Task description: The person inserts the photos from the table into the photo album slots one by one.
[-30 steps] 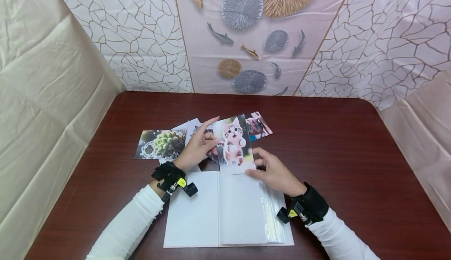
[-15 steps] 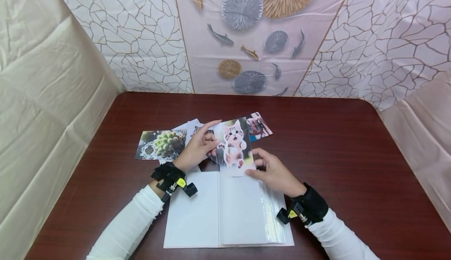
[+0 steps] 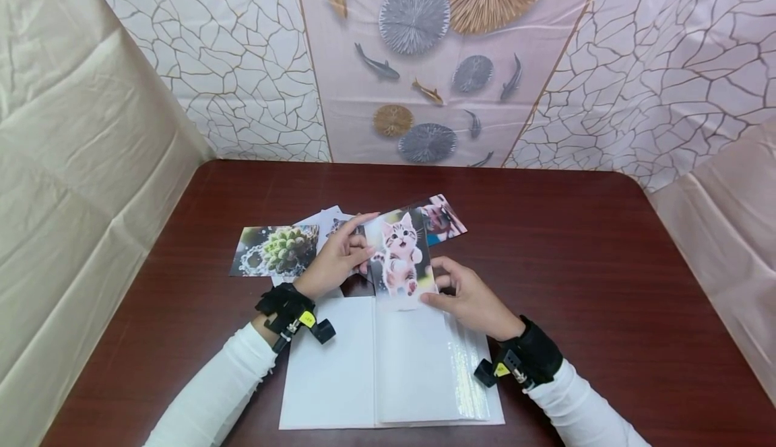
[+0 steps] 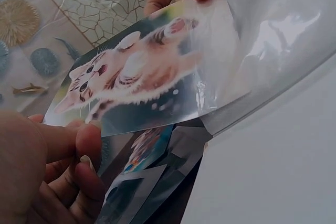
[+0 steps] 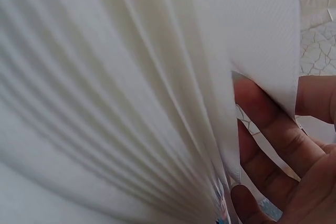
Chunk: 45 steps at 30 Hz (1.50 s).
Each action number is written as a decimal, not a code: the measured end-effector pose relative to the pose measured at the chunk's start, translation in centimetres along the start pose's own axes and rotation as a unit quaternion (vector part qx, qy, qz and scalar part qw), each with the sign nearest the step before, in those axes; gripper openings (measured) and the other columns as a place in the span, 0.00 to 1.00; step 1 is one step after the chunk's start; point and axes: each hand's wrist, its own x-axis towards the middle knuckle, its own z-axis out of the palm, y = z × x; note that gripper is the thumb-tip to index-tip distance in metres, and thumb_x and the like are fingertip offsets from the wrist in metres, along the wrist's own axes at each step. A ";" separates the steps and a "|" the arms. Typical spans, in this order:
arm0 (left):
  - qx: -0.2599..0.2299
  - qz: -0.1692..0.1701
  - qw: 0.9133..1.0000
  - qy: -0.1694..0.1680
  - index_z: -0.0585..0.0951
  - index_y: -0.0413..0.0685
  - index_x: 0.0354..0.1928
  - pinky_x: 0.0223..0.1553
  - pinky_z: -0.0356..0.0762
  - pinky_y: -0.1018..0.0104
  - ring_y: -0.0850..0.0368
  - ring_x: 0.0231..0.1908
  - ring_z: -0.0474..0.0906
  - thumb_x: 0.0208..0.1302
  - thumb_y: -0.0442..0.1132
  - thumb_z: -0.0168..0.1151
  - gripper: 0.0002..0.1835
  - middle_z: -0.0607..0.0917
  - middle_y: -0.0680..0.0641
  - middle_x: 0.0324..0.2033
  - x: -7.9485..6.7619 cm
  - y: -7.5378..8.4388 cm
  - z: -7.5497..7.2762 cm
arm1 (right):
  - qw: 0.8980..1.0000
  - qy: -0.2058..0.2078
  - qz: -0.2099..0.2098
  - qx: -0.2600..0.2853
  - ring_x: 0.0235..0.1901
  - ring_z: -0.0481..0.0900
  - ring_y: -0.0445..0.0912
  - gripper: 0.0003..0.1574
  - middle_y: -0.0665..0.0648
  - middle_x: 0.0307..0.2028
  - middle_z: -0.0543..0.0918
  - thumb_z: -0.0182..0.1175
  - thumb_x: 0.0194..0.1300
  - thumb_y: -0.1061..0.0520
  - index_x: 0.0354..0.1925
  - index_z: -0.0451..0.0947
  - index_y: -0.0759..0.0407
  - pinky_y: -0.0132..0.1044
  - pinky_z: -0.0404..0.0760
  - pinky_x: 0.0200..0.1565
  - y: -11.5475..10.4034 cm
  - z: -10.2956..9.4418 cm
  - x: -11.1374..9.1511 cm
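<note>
A kitten photo (image 3: 401, 253) is tilted over the top of the right-hand page of an open white photo album (image 3: 330, 366). My left hand (image 3: 341, 258) pinches its left edge near the top, thumb in front. In the left wrist view the photo's lower end lies under the mouth of a clear plastic sleeve (image 4: 283, 30). At the photo's lower right corner is my right hand (image 3: 469, 295), thumb in front and fingers behind. The right wrist view shows that hand (image 5: 294, 150) gripping the edge of a white album page (image 5: 257, 24), with other pages fanned beside it.
Behind the album lie more photos: a succulent photo (image 3: 281, 250) at left, a partly covered one (image 3: 444, 219) at right, and others under my left hand. Everything rests on a dark red-brown table (image 3: 582, 265). Patterned cloth (image 3: 242, 63) hangs behind it.
The kitten photo has slid a little down toward the album, its lower edge now farther over the right page. My left hand has come down with it; the right hand has barely moved.
</note>
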 end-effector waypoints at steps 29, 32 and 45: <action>0.002 -0.002 1.000 -0.030 0.61 0.60 0.72 0.28 0.72 0.57 0.38 0.26 0.71 0.70 0.34 0.53 0.31 0.76 0.36 0.29 -0.3 -0.1 -0.1 | 1.000 0.012 0.001 -0.010 0.29 0.74 0.43 0.39 0.58 0.37 0.85 0.62 0.64 0.53 0.65 0.58 0.66 0.34 0.67 0.33 0.5 0.2 0.2; 0.005 0.004 0.999 -0.031 0.61 0.59 0.72 0.28 0.72 0.58 0.40 0.26 0.71 0.69 0.34 0.53 0.31 0.77 0.36 0.29 -0.3 -0.1 -0.2 | 1.000 0.011 0.001 -0.008 0.29 0.74 0.43 0.38 0.59 0.38 0.85 0.62 0.64 0.53 0.65 0.58 0.66 0.34 0.67 0.32 0.5 0.2 0.2; -0.005 0.006 1.000 -0.030 0.64 0.60 0.70 0.27 0.73 0.60 0.42 0.24 0.72 0.69 0.33 0.54 0.30 0.78 0.37 0.31 -0.3 -0.1 -0.2 | 1.000 0.011 -0.014 0.000 0.30 0.75 0.44 0.32 0.54 0.37 0.86 0.62 0.64 0.51 0.62 0.64 0.58 0.34 0.67 0.34 0.3 0.2 0.2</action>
